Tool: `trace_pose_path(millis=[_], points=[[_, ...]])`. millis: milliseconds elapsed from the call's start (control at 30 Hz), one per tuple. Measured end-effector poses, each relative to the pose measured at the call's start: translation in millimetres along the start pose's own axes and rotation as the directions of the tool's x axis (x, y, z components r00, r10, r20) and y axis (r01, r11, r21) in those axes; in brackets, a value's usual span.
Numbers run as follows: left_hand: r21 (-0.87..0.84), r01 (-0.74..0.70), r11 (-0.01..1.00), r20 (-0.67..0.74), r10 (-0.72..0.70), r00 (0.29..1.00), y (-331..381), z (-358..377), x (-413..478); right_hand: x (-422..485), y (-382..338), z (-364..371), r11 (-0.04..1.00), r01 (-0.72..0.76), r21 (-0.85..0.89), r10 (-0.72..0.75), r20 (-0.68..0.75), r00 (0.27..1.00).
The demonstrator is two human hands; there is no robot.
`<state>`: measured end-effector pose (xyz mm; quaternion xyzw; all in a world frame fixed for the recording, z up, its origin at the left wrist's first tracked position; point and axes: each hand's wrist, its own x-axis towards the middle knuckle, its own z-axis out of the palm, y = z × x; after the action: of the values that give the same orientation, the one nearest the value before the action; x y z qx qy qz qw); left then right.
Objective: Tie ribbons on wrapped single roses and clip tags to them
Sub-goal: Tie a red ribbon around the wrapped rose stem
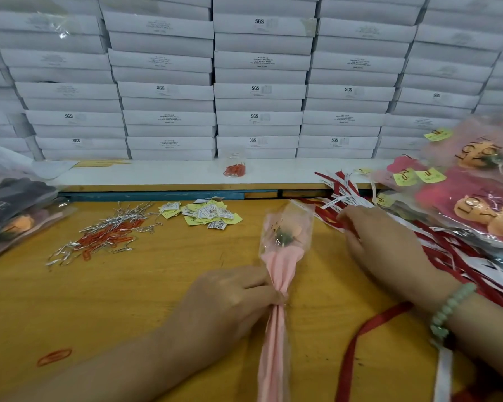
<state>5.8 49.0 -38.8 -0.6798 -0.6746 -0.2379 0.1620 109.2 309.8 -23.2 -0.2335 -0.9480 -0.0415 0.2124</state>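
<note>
Left hand (230,297) pinches pink paper-wrapped single rose (285,236) at gathered neck, I judge keeping wrap bunched for tying; bloom beyond grip. Right hand (384,239) on red-and-white ribbon pile (343,185), right of grip; hold unclear.

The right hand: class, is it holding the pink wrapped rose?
No, the right hand lies on the red and white ribbons, while the left hand grips the pink wrapped rose at its gathered neck.

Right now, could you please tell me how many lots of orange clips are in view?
3: a bagful on the white shelf, a pile mixed with silver ones left on the table, one loose clip by the left forearm. Others may be hidden.
</note>
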Motion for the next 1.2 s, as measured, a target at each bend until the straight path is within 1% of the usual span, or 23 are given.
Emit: trace_pose_path(millis=[100,167,267,400,467,533,567,633,667,700,767,833,867,933,1000,1033,1100,1200], points=[[-0.003,0.011,1.000,0.003,-0.011,1.000,0.6,-0.5,0.1,3.8,19.0,8.5,0.971,-0.025,-0.236,0.028,0.012,1.000],[-0.011,0.019,1.000,-0.004,-0.020,1.000,1.0,-0.7,0.4,4.8,26.8,12.0,0.949,-0.036,-0.314,0.050,0.035,0.998],[-0.020,0.027,0.999,-0.001,-0.027,1.000,1.1,-0.8,0.3,4.9,28.9,11.5,0.943,-0.030,-0.331,0.041,0.026,0.999],[-0.026,0.035,0.999,0.015,-0.035,0.999,1.4,-1.9,0.3,4.4,24.4,8.0,0.963,-0.011,-0.270,0.016,0.018,1.000],[-0.026,0.034,0.999,0.023,-0.034,0.999,1.9,-2.6,0.4,3.5,22.4,5.5,0.970,0.004,-0.243,-0.007,-0.012,1.000],[-0.027,0.034,0.999,0.024,-0.034,0.999,2.1,-3.2,0.4,4.2,20.9,2.7,0.985,0.019,-0.173,-0.031,-0.067,0.997],[-0.030,0.036,0.999,0.022,-0.035,0.999,2.0,-3.4,0.4,4.2,19.5,1.7,0.994,0.028,-0.110,-0.039,-0.100,0.994],[-0.035,0.039,0.999,0.020,-0.039,0.999,1.9,-3.4,0.5,3.7,14.2,-0.1,0.996,0.034,0.088,-0.019,-0.163,0.986],[-0.035,0.039,0.999,0.019,-0.038,0.999,1.9,-3.2,0.5,3.5,11.1,-1.0,0.976,0.029,0.217,0.009,-0.173,0.985],[-0.035,0.037,0.999,0.019,-0.037,0.999,1.7,-2.9,0.4,3.8,7.9,-2.1,0.935,0.017,0.354,0.044,-0.165,0.985],[-0.040,0.036,0.999,0.014,-0.035,0.999,1.4,-2.4,0.2,5.7,1.4,-7.3,0.819,0.005,0.574,0.092,-0.141,0.986],[-0.043,0.035,0.998,0.005,-0.035,0.999,1.1,-2.0,-0.1,8.4,-5.4,-16.1,0.734,-0.014,0.679,0.099,-0.086,0.991],[-0.042,0.034,0.999,0.000,-0.035,0.999,1.2,-1.7,-0.1,9.1,-8.8,-19.7,0.725,-0.030,0.688,0.069,-0.028,0.997],[-0.037,0.034,0.999,-0.013,-0.034,0.999,1.4,-1.7,0.0,8.3,-16.2,-22.4,0.768,-0.066,0.637,-0.021,0.129,0.991],[-0.033,0.032,0.999,-0.042,-0.034,0.999,2.0,-2.0,0.4,4.0,-23.3,-21.6,0.840,-0.079,0.537,-0.078,0.264,0.961],[-0.033,0.033,0.999,-0.064,-0.035,0.997,2.3,-2.4,0.6,1.3,-26.7,-21.6,0.872,-0.068,0.486,-0.099,0.309,0.946],[-0.039,0.038,0.999,-0.113,-0.042,0.993,3.3,-3.6,0.8,-3.8,-33.0,-22.5,0.900,-0.043,0.433,-0.145,0.392,0.908],[-0.047,0.034,0.998,-0.164,-0.041,0.986,4.4,-5.2,1.0,-9.0,-40.1,-23.5,0.896,-0.003,0.443,-0.221,0.454,0.863]])
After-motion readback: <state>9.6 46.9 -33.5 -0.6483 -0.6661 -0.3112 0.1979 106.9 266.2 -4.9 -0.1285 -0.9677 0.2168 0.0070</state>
